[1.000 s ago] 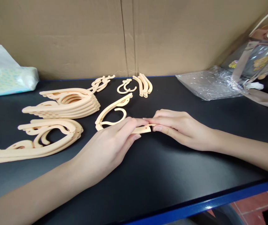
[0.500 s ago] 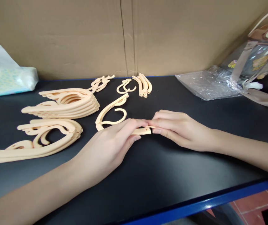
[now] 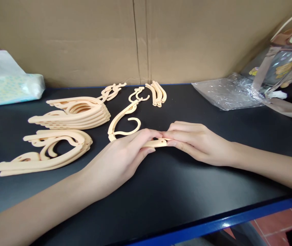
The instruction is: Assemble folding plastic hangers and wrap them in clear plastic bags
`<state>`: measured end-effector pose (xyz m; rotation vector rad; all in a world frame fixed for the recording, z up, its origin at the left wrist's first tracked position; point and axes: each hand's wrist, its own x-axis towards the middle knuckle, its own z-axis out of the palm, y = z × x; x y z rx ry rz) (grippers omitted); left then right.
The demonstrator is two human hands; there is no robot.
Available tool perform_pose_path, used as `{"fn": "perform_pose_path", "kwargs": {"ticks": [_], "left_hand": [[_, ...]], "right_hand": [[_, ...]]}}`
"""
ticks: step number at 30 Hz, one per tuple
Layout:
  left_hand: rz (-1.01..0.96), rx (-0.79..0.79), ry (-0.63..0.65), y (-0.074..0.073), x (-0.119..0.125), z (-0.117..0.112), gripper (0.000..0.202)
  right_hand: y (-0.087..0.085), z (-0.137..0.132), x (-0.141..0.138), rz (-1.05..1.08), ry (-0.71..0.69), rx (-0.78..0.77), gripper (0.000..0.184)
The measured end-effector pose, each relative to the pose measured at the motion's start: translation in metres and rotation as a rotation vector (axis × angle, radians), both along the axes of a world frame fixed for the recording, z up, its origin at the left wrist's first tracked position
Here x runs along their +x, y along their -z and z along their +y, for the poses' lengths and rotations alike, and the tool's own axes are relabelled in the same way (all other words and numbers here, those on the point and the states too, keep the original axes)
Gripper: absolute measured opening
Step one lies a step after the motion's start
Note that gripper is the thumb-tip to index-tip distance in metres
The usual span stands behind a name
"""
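Observation:
My left hand and my right hand meet at the middle of the black table, both pinching one cream plastic hanger piece that lies on the tabletop. The piece's curved arm and its hook stretch away from my left hand toward the back. My fingertips touch over the near end of the piece and hide part of it.
Two stacks of cream hanger pieces lie at the left. Small curved parts and hooks sit by the cardboard wall. A tissue pack is far left; clear plastic wrap and a packaged item are right.
The hanger piece's far arm has swung slightly toward the back hooks. Both hands stay pinched on its near end.

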<state>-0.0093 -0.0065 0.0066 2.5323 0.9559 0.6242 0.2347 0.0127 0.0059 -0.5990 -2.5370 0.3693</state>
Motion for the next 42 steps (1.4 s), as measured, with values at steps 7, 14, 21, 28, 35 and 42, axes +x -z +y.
{"fn": "perform_pose_path", "kwargs": {"ticks": [7,14,21,28,35,42], "left_hand": [[0.023,0.049,-0.028,0.0016,-0.003,0.0022,0.027],[0.01,0.098,0.038,0.0038,-0.0048,0.0039,0.028],[0.005,0.106,0.06,0.0048,-0.0036,0.0036,0.028],[0.006,0.09,0.052,0.0053,-0.0049,0.0028,0.025],[-0.003,0.106,0.062,0.0055,-0.0043,0.0018,0.021],[-0.006,0.11,0.058,0.0031,-0.0005,0.0049,0.021]], "right_hand": [[0.0004,-0.0007,0.0021,0.041,0.027,-0.027,0.027],[-0.001,-0.0009,0.0017,0.008,0.004,-0.007,0.027],[0.0009,-0.0005,0.0012,-0.019,0.0,0.046,0.024],[0.0007,-0.0016,0.0001,-0.036,-0.017,0.089,0.024],[0.0032,-0.0018,-0.0033,-0.053,-0.016,0.159,0.028],[0.0013,-0.0026,-0.0047,-0.083,0.047,0.199,0.03]]}}
